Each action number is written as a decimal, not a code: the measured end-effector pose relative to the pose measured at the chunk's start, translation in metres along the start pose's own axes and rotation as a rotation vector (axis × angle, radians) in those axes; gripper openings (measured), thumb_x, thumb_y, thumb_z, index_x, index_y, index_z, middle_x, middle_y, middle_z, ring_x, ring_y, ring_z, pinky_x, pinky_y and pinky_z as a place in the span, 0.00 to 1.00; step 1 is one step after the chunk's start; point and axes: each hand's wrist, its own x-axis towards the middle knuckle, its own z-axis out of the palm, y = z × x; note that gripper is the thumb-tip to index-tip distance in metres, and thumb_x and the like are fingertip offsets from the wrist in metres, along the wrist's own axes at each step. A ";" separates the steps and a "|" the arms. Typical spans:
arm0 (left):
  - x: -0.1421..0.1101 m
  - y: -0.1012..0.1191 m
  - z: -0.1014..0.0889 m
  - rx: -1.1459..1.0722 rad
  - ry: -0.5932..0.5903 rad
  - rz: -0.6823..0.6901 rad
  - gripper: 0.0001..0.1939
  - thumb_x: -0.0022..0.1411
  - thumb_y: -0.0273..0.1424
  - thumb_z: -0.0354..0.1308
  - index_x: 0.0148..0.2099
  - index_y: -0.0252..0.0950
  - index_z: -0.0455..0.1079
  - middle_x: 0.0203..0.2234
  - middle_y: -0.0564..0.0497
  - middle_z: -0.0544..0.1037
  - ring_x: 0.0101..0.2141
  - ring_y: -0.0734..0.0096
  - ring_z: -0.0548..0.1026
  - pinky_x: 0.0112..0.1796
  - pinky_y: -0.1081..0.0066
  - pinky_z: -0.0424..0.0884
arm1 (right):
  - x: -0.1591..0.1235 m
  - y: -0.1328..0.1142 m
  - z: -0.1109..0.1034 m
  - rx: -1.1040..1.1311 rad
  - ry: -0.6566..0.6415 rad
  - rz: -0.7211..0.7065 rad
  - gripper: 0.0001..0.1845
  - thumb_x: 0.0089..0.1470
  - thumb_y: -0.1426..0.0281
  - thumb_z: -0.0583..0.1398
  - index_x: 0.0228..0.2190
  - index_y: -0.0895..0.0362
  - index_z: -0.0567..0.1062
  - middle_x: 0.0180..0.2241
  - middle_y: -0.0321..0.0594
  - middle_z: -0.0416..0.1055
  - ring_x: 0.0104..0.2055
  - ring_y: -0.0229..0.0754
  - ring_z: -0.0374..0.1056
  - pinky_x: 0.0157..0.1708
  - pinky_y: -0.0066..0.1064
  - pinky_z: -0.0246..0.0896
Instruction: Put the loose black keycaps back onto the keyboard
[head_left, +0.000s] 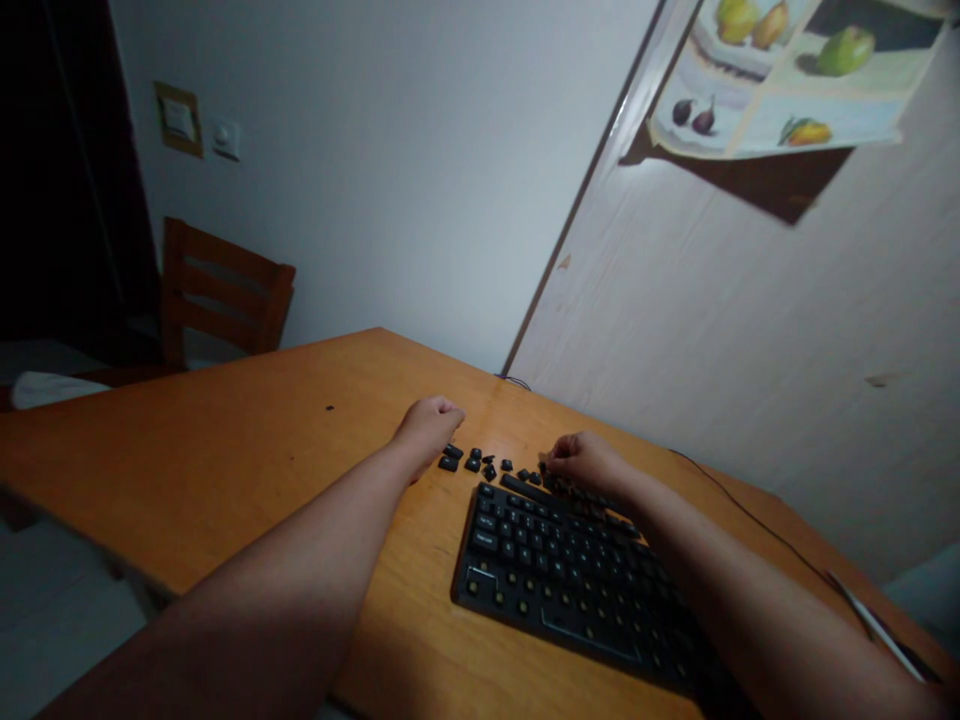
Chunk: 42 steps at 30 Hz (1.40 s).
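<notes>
A black keyboard (570, 570) lies on the wooden table (225, 450) in front of me. Several loose black keycaps (472, 461) lie on the table just beyond its top left corner. My left hand (429, 422) rests on the table as a closed fist beside the loose keycaps; what is inside it is hidden. My right hand (583, 459) is at the keyboard's top edge, fingers curled and pinched at the upper row of keys; I cannot make out what they grip.
A wooden chair (225, 295) stands behind the table at the left. A thin black cable (739, 505) runs along the table's right side by the wall. A fruit poster (780, 80) hangs on the wall, upper right. A light switch (225, 138) sits on the far wall.
</notes>
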 end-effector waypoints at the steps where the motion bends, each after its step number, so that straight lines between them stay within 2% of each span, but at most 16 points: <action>1: 0.000 0.000 0.000 0.002 0.001 0.002 0.09 0.51 0.37 0.58 0.26 0.37 0.66 0.19 0.54 0.70 0.22 0.73 0.65 0.25 0.72 0.58 | -0.001 0.000 0.001 -0.008 0.005 -0.004 0.07 0.50 0.65 0.67 0.28 0.57 0.80 0.26 0.39 0.77 0.29 0.40 0.69 0.27 0.28 0.54; 11: 0.005 -0.007 0.001 0.034 0.004 0.015 0.09 0.52 0.38 0.58 0.27 0.37 0.67 0.19 0.53 0.71 0.22 0.71 0.66 0.25 0.72 0.58 | -0.003 -0.005 -0.007 -0.013 0.021 -0.002 0.08 0.53 0.66 0.64 0.30 0.57 0.81 0.24 0.39 0.76 0.26 0.39 0.68 0.25 0.29 0.53; 23: 0.007 -0.012 0.000 0.035 0.005 0.025 0.11 0.53 0.39 0.59 0.28 0.37 0.68 0.20 0.52 0.72 0.23 0.71 0.66 0.25 0.71 0.59 | 0.009 -0.009 0.002 -0.008 -0.003 -0.013 0.10 0.52 0.62 0.66 0.29 0.56 0.81 0.24 0.38 0.75 0.26 0.38 0.66 0.25 0.28 0.52; 28: 0.007 -0.011 0.000 0.031 0.008 0.024 0.10 0.52 0.38 0.59 0.27 0.37 0.68 0.20 0.52 0.72 0.23 0.71 0.66 0.25 0.72 0.59 | 0.011 -0.009 -0.006 0.014 -0.020 -0.018 0.07 0.52 0.67 0.65 0.30 0.58 0.81 0.23 0.38 0.75 0.26 0.38 0.68 0.28 0.27 0.56; 32: 0.006 -0.010 0.001 0.037 0.013 0.015 0.10 0.52 0.38 0.58 0.27 0.37 0.67 0.20 0.53 0.71 0.23 0.71 0.66 0.25 0.72 0.58 | 0.008 -0.007 -0.010 0.031 -0.073 -0.033 0.08 0.51 0.67 0.65 0.31 0.58 0.82 0.26 0.38 0.77 0.28 0.39 0.69 0.30 0.27 0.59; 38: 0.005 -0.007 0.002 0.048 0.014 0.007 0.10 0.52 0.38 0.58 0.27 0.37 0.67 0.20 0.52 0.71 0.23 0.71 0.66 0.25 0.71 0.58 | 0.008 -0.002 -0.005 0.018 -0.128 -0.050 0.08 0.46 0.67 0.69 0.31 0.56 0.83 0.29 0.38 0.79 0.31 0.40 0.72 0.31 0.28 0.61; 42: 0.004 -0.004 0.001 0.043 0.009 -0.005 0.09 0.52 0.38 0.58 0.27 0.37 0.67 0.20 0.53 0.71 0.22 0.71 0.66 0.24 0.71 0.58 | 0.009 -0.001 -0.002 -0.022 -0.129 -0.069 0.06 0.47 0.67 0.67 0.30 0.56 0.83 0.28 0.38 0.79 0.31 0.42 0.72 0.30 0.28 0.61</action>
